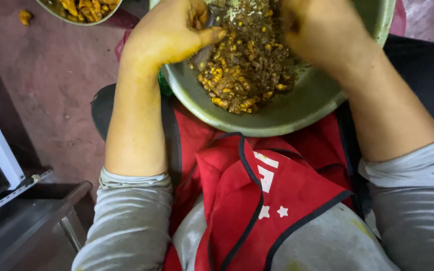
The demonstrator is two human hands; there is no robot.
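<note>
Dull green on the bowl (277, 113), filled with a brown and yellow mash (247, 60). Yellow stain across the left hand (169, 32); grey on the sleeves (131, 221). Red with black piping and white stars on the apron (257, 200), above a reddish-brown floor (51, 75).

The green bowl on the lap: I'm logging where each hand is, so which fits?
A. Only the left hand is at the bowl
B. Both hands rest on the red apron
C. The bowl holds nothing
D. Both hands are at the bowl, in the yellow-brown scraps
D: the left hand and the right hand both reach into the green bowl, which holds a heap of yellow-brown scraps, above the red apron.
</note>
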